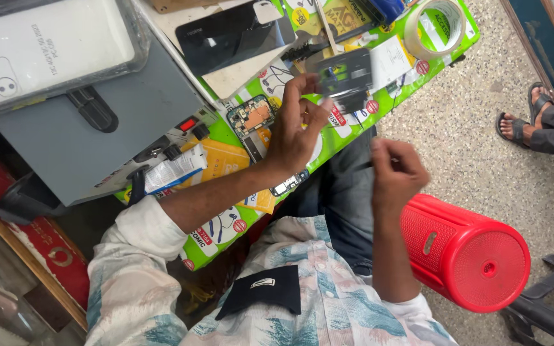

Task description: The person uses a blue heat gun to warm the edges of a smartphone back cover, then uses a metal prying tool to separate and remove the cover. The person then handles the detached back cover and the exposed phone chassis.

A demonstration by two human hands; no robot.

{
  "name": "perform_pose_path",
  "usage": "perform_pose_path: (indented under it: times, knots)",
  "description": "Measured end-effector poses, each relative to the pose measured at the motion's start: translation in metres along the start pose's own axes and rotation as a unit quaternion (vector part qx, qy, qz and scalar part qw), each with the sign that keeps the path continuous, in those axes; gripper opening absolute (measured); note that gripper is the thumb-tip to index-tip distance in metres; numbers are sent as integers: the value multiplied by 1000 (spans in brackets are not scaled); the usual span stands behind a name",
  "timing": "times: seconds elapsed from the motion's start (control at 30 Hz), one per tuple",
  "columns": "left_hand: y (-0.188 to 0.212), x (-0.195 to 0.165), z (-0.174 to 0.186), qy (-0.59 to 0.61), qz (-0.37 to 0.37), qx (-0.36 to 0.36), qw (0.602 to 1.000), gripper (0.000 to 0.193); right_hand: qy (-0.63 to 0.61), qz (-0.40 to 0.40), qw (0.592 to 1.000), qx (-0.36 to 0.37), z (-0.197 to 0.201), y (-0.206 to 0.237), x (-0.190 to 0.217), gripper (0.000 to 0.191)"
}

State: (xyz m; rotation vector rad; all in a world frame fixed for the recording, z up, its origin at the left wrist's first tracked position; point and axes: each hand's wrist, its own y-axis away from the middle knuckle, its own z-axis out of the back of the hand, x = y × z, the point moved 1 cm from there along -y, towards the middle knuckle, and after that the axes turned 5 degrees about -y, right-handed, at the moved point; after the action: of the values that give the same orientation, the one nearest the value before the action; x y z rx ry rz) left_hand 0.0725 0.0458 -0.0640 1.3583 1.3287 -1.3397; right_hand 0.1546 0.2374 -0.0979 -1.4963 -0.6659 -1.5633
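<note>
The left hand [296,128] is raised over the green mat [354,122], fingers half curled, pinching a dark phone panel [346,77] by its edge. The right hand [395,173], nearly closed, hangs above the lap beside a red stool [469,253]; what it pinches I cannot tell

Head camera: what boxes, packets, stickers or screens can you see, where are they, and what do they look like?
Phone box: top left, white, clear cover.
Packet: beside left forearm, white, crinkled.
Green mat: across bench, printed pictures, red round stickers.
Paper label: near tape roll, white rectangle.
</note>
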Motion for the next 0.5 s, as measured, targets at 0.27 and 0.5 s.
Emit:
perform_pose_path:
  times: [0.27, 0.5]
  knots:
    - [-23, 6, 29, 129, -10, -24, 991, 28, 84, 67, 992, 70, -20, -16, 2, 19]
    - [-21, 1, 37, 244, 25, 13, 969, 28, 240, 173, 951, 92, -32, -56, 1, 17]
